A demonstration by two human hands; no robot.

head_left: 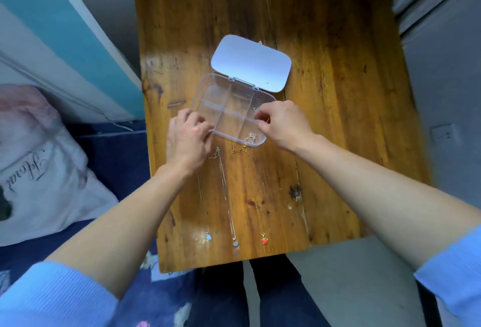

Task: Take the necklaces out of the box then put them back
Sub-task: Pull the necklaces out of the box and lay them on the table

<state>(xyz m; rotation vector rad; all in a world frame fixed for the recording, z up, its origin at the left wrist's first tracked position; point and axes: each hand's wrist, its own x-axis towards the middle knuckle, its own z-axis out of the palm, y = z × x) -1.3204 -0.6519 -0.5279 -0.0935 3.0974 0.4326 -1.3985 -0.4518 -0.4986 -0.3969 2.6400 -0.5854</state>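
A clear plastic box (223,103) with several compartments lies open on the wooden table (338,92), its lid (251,62) folded back. My left hand (188,139) grips the box's near-left corner. My right hand (283,123) pinches a thin chain at the box's right edge, above a right compartment. A bunched necklace (251,138) lies in the near-right compartment. Three necklaces lie stretched out on the table in front of the box, ending in a pale pendant (208,237), a silver pendant (235,243) and a red pendant (264,241).
A white pillow (39,170) lies on dark blue bedding (112,155) to the left of the table. A grey floor and a wall socket (445,134) are on the right. My legs show below the table's near edge.
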